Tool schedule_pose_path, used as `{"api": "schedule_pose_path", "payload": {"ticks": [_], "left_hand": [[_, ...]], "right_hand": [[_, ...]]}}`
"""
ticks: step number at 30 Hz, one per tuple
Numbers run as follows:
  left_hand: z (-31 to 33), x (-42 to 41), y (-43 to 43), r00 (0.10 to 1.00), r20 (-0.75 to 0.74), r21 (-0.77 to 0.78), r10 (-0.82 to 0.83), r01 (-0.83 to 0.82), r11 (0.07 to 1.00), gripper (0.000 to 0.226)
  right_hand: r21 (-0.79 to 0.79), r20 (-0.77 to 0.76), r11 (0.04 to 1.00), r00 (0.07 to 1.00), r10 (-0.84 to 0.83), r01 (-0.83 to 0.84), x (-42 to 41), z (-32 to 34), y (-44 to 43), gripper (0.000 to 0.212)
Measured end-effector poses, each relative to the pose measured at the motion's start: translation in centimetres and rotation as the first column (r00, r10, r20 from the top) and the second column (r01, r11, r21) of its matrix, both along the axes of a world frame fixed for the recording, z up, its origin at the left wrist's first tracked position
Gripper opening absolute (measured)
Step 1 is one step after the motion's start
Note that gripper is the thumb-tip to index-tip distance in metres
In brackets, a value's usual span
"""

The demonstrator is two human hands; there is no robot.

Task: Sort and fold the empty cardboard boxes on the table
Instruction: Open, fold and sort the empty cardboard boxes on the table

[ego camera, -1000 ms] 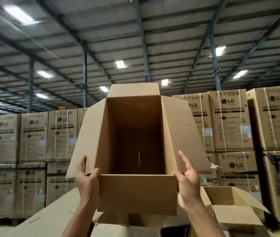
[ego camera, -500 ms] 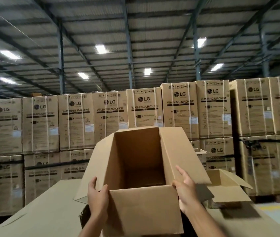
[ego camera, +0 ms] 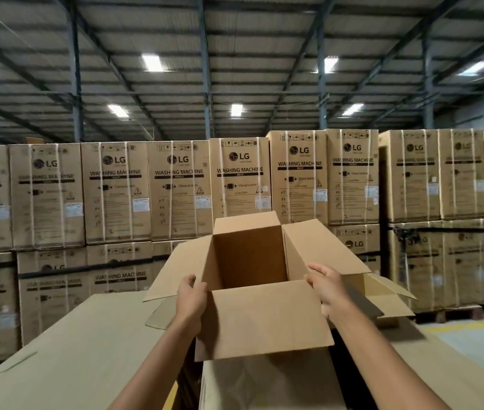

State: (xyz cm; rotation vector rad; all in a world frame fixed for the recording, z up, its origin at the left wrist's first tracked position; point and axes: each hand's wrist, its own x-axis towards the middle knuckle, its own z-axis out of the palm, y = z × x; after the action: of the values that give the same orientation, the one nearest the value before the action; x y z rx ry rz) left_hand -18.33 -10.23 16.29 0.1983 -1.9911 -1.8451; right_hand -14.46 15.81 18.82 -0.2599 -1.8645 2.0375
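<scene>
I hold an empty brown cardboard box [ego camera: 264,318] in front of me, its mouth facing me and all flaps spread outward. My left hand [ego camera: 191,300] grips its left edge at the flap fold. On the right edge, my right hand [ego camera: 328,287] grips the box at the fold of the right flap. A second open cardboard box [ego camera: 382,294] lies on the table behind my right hand. Another cardboard piece [ego camera: 267,383] lies below the held box, partly hidden by it.
The table [ego camera: 81,350] is covered in brown cardboard sheet and stretches left and right of me. A wall of stacked strapped washing-machine cartons [ego camera: 175,190] stands behind it. Concrete floor with a yellow line [ego camera: 459,329] lies at the right.
The held box has come down from in front of my face to chest height, and my view has tilted down. Both hands keep their grip on the box's side edges.
</scene>
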Motion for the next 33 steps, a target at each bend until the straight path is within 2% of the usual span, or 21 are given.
{"api": "schedule_pose_path", "payload": {"ticks": [4,7,10,13,16,18,20,23,27,29,33], "left_hand": [[-2.0,-0.4,-0.8,0.975,0.176,-0.091,-0.139,0.157,0.983,0.036],[-2.5,0.3,-1.5,0.936,0.273,-0.281,-0.221,0.297,0.912,0.018],[-1.9,0.8,-2.3,0.925,0.282,-0.425,-0.254,0.358,0.832,0.018],[-0.6,0.6,-2.6,0.978,0.171,-0.692,-0.121,0.207,0.691,0.021],[0.3,-0.3,-2.3,0.999,0.026,-0.834,-0.043,0.045,0.549,0.035],[0.8,-1.0,-2.0,0.999,0.021,-0.856,-0.049,0.043,0.515,0.040],[0.9,-2.1,-1.6,0.998,0.017,-0.867,-0.068,0.049,0.497,0.043],[0.7,-4.1,-1.3,0.993,-0.036,-0.893,-0.110,0.018,0.450,0.046],[0.4,-8.4,-1.3,0.985,-0.050,-0.914,-0.167,0.022,0.406,0.046],[0.3,-11.0,-1.2,0.984,-0.043,-0.924,-0.175,0.028,0.382,0.047],[0.2,-17.7,0.2,0.985,0.028,-0.946,-0.173,0.082,0.312,0.049]], "right_hand": [[0.182,0.139,0.983,0.990,-0.016,-0.010,-0.7,-2.2,-0.3,0.026],[0.359,0.189,0.933,0.977,-0.097,0.024,-0.7,-4.1,0.0,0.019],[0.481,0.223,0.876,0.962,-0.159,0.033,-0.7,-4.9,0.6,0.019],[0.666,0.209,0.745,0.950,-0.231,0.035,-1.2,-4.4,1.2,0.009],[0.851,0.146,0.522,0.931,-0.333,0.054,-0.9,-2.6,0.8,0.012],[0.885,0.093,0.459,0.937,-0.337,0.077,-0.7,-1.3,0.3,0.016],[0.882,0.055,0.465,0.961,-0.272,0.081,-1.6,-0.6,-0.2,0.020],[0.873,0.028,0.486,0.987,-0.155,0.052,-3.9,-0.8,-0.7,0.009],[0.869,-0.010,0.492,0.996,-0.088,0.052,-8.4,-1.4,-0.3,0.034],[0.894,0.023,0.448,0.999,-0.043,-0.001,-11.3,-1.6,0.2,0.044],[0.949,0.132,0.282,0.990,0.051,-0.141,-17.1,-1.2,1.1,0.065]]}}
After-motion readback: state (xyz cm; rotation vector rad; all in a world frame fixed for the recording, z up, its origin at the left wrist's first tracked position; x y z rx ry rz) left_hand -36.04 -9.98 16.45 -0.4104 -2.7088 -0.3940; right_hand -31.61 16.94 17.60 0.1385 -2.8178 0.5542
